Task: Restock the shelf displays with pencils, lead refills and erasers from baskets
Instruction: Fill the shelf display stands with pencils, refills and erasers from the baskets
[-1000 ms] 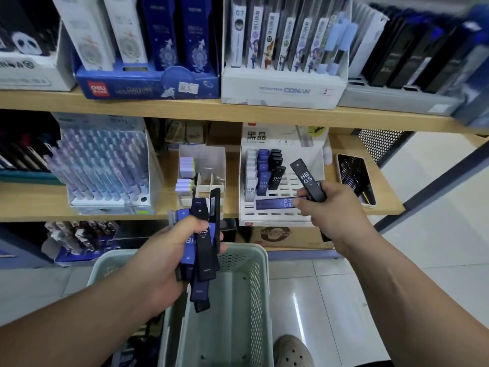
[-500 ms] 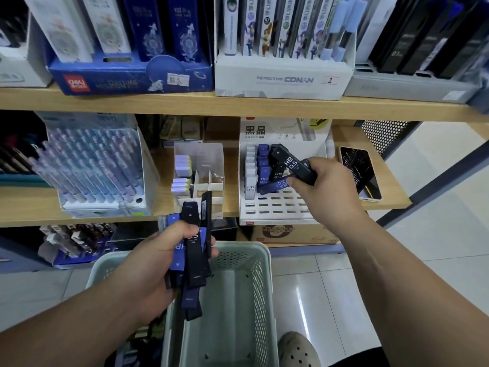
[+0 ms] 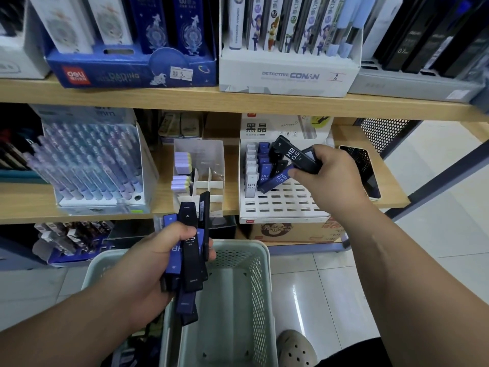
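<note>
My left hand (image 3: 156, 263) grips a bundle of several black and blue lead refill cases (image 3: 189, 260) above the pale green basket (image 3: 260, 287). My right hand (image 3: 328, 178) holds a black lead refill case (image 3: 289, 153) marked HB 0.5 and pinches a blue lead refill case (image 3: 275, 181), whose lower end touches the slotted white refill display (image 3: 280, 205) on the middle shelf. Several white, blue and black cases stand in the display's upper left rows.
A divided box with purple erasers (image 3: 181, 165) stands left of the display, and a rack of purple pens (image 3: 90, 165) further left. A phone (image 3: 362, 168) lies on the shelf at the right. Boxed pencils fill the upper shelf (image 3: 238, 102). My shoe (image 3: 295, 348) is beside the basket.
My right hand moved up and forward from in front of the shelf to the refill display, bringing the blue case's end down onto the slots. My left hand kept its bundle still.
</note>
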A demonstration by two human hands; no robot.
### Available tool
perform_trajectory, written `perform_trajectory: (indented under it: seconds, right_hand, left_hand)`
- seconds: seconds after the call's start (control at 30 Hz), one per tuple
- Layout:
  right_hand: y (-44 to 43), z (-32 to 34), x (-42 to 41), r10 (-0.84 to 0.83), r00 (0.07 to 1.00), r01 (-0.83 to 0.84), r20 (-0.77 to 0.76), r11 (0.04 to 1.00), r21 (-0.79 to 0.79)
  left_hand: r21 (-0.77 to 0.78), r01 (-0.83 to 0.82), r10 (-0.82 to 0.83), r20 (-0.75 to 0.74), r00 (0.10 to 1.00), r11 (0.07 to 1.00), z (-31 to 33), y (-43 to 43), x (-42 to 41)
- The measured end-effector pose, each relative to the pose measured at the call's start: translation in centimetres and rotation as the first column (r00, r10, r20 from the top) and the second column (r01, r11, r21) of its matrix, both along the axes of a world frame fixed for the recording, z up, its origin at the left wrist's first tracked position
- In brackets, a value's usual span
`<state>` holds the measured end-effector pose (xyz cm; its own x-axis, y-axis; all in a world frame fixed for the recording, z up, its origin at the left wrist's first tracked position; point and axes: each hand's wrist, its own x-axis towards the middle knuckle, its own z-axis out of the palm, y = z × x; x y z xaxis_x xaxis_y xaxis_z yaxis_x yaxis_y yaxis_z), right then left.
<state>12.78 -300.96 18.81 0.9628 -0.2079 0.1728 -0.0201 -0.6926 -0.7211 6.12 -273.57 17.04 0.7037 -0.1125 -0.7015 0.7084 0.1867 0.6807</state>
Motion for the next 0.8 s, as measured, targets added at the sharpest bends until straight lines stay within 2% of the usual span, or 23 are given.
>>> perform_trajectory:
  seconds: [0.17,0.43,0.67,0.8]
  right_hand:
    - [0.1,0.3,0.6,0.041,0.997,-0.042,-0.073,0.999,-0.016]
    - [1.5,0.5,1.5,0.083,0.995,-0.088,-0.063,0.993,-0.076]
    - [1.5,0.9,1.8,0.108,0.989,-0.113,-0.103,0.992,-0.047]
    - [1.7,0.8,1.9,0.111,0.987,-0.120,-0.113,0.990,-0.080]
  left_hand:
    - [-0.025,0.011,-0.011,-0.007,1.000,1.000,0.4,-0.4,-0.3]
    - [-0.037,0.008,-0.008,0.009,1.000,0.999,0.1,-0.3,-0.2]
    - [-0.031,0.014,-0.014,0.006,1.000,0.999,0.0,0.2,-0.3]
    - [-0.044,0.007,-0.007,-0.005,1.000,0.999,-0.1,0.1,-0.3]
